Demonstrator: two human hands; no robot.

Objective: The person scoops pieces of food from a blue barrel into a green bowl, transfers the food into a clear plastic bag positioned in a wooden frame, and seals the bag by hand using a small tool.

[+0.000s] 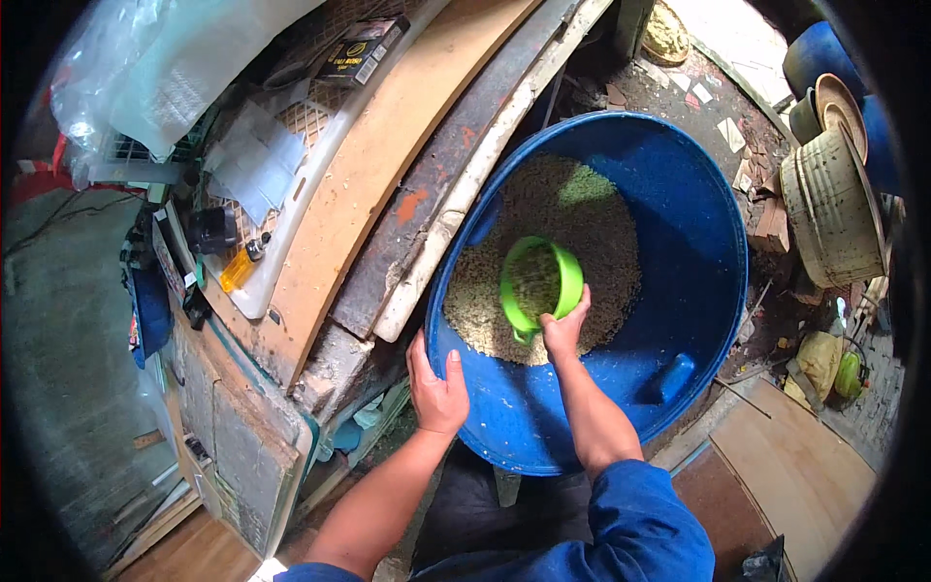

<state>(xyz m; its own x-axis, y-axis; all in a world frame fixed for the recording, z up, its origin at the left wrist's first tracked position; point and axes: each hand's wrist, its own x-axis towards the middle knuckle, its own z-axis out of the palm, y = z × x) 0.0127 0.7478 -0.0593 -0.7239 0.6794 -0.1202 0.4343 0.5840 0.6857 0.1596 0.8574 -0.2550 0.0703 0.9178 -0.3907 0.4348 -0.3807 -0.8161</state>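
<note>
A large blue plastic barrel (693, 218) with a round open top stands before me, its lower part holding loose pale and brown flakes or grain (480, 306). My left hand (438, 393) grips the barrel's near-left rim, thumb on the inner side and fingers outside. Inside the barrel, my right hand (565, 333) is closed on the near-right edge of a bright green plastic bowl (569, 281). The bowl is tilted over the grain, with some brownish material in it that looks blurred. Whether its base touches the grain is hidden.
Left of the barrel, a wooden board (388, 145) and worn planks form a bench with a yellow lighter (236, 272), a black packet (364, 48) and clear plastic bags (155, 78). Right are a dirty cream bucket (824, 209), blue containers (824, 63), rubble and a plywood sheet (795, 466).
</note>
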